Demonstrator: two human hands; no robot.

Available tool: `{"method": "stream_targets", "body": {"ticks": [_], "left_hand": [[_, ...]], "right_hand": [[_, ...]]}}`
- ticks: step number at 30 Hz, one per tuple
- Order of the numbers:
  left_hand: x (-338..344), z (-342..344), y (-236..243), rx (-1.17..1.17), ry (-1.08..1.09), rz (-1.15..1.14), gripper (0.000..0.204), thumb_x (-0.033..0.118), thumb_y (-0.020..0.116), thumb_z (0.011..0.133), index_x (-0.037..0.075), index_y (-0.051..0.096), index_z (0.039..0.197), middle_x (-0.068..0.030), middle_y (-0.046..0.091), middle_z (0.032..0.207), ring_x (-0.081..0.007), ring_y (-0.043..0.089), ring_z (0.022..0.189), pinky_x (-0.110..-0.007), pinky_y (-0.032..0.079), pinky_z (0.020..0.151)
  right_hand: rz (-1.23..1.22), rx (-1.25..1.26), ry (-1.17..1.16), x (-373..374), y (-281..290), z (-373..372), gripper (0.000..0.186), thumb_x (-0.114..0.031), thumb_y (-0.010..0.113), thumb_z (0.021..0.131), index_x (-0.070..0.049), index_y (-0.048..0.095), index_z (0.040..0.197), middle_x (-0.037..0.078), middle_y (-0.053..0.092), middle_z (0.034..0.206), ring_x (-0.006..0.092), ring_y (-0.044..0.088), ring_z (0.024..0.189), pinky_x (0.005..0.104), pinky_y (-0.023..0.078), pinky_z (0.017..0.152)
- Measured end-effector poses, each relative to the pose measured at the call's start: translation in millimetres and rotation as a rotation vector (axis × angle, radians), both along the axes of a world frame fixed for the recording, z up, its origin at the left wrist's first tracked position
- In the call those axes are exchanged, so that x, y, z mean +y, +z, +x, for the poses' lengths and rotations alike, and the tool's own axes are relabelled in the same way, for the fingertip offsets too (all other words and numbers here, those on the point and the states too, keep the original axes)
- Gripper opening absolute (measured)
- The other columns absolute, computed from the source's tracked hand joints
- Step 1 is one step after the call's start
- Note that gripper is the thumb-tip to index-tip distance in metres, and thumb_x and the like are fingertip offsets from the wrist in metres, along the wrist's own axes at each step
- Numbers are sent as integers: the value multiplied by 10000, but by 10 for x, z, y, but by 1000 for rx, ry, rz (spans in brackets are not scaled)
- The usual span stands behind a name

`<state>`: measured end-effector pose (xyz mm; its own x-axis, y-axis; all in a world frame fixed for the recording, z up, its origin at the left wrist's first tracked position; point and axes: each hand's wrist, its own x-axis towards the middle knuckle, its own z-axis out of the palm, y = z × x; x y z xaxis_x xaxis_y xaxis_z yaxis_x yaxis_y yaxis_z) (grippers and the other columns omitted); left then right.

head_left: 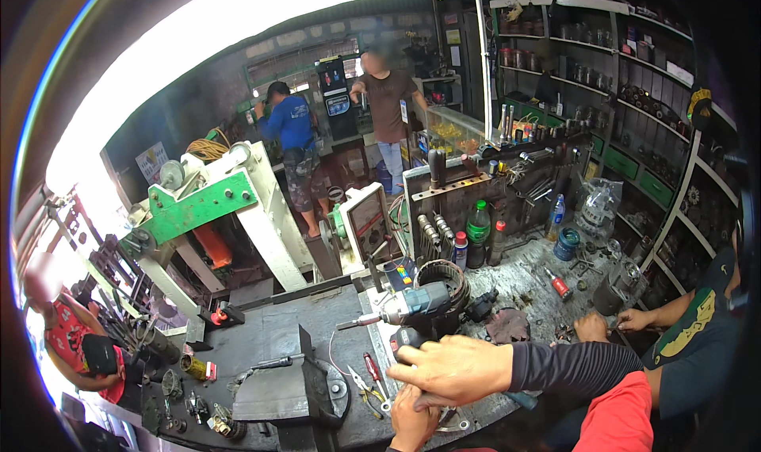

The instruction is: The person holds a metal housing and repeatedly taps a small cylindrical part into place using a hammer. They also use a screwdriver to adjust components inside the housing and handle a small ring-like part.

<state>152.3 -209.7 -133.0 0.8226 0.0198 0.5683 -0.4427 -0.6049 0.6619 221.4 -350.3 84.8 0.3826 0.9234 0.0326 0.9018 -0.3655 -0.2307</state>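
My right hand [460,368] reaches across from the lower right in a dark arm sleeve, bent fingers pointing left and thumb against my left hand. Under it, my left hand [414,422] is closed by the bench edge. Whatever lies between the hands is hidden. Just beyond them, a teal and black power tool [424,300] with a long metal nose rests beside a copper-wound ring [442,276]. Left of my hands lie a red-handled screwdriver [371,365] and yellow-handled pliers [366,390]. A wrench [455,426] lies right of my left hand.
A bench vise [281,392] stands at left, near greasy metal parts [225,422]. Bottles [478,234], a blue tub [566,244] and a red cylinder [559,285] stand or lie behind. Another person's hands [606,323] work at right. A green and white press frame [202,206] stands beyond.
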Motion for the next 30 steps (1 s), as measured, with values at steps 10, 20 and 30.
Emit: {"method": "stream_targets", "body": {"ticks": [10, 20, 30], "left_hand": [[17, -18, 7, 218, -25, 77, 198, 154, 702, 871, -1, 689, 994, -248, 689, 901, -455, 654, 862, -528, 520, 785], [57, 10, -23, 93, -99, 15, 410, 159, 752, 839, -28, 631, 1184, -259, 674, 1085, -454, 642, 1048, -502, 506, 928], [109, -92, 25, 169, 42, 39, 649, 299, 845, 806, -49, 596, 1294, -257, 665, 1232, -436, 607, 1208, -510, 441, 1079]], "right_hand": [[19, -83, -131, 122, 120, -105, 351, -183, 703, 869, -34, 572, 1159, 173, 618, 966, 364, 670, 851, 467, 546, 722], [-15, -133, -221, 14, -33, -148, 479, -244, 773, 800, -57, 560, 1186, 183, 622, 1117, 358, 725, 823, 447, 583, 601], [373, 114, -230, -37, -310, -124, 379, -82, 717, 833, -20, 546, 1165, 177, 570, 1016, 418, 656, 900, 482, 553, 719]]}}
